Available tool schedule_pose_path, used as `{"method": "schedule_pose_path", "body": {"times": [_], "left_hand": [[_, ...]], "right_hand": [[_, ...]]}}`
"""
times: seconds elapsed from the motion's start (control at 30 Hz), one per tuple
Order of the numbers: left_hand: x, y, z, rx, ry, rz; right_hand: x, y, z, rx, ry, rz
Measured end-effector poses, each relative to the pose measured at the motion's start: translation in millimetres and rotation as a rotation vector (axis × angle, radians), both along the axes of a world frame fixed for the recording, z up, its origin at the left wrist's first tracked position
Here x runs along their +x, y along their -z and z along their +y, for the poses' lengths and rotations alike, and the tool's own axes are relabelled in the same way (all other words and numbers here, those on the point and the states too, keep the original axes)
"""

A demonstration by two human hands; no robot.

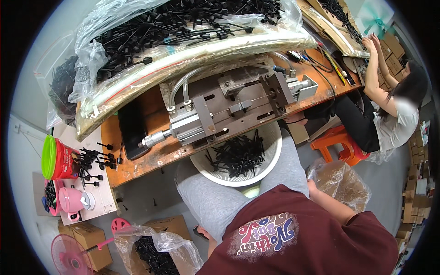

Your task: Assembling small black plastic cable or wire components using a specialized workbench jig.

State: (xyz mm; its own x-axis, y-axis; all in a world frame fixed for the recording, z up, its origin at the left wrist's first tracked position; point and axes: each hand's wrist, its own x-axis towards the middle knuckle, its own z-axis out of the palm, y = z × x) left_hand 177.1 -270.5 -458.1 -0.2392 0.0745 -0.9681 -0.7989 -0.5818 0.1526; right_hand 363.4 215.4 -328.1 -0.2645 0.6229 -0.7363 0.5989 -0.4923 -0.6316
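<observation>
My right hand (313,188) is down beside my right thigh, next to a clear plastic bag over a cardboard box (341,183); its fingers are mostly hidden. Low on the other side, below my left thigh, a small patch of skin looks like my left hand (205,233), beside something dark. Its fingers cannot be made out. Between my knees sits a white basket (276,161) with many black rod-like parts (238,153) inside. Just beyond it, a metal clamping fixture (240,107) with air cylinders and clear hoses is mounted on the wooden bench (160,166).
A plastic-lined tray (201,48) heaped with black parts stands behind the fixture. At left are a red tub (64,160), a pink cup (69,199) and a pink fan (71,256). A lined box (156,256) holds more parts. At right a co-worker (398,110) sits on an orange stool (337,142).
</observation>
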Motion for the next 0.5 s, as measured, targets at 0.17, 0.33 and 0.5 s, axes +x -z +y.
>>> {"method": "schedule_pose_path", "body": {"times": [0.17,0.33,0.5], "left_hand": [[6,1,4,0.015,-0.01,-0.013],[15,1,6,0.014,-0.03,-0.01],[-20,11,-11,-0.093,0.05,0.139]], "right_hand": [[10,9,8,0.054,-0.02,-0.004],[-5,-18,13,0.152,-0.238,-0.162],[-19,-26,32,0.515,-0.274,-0.053]]}}
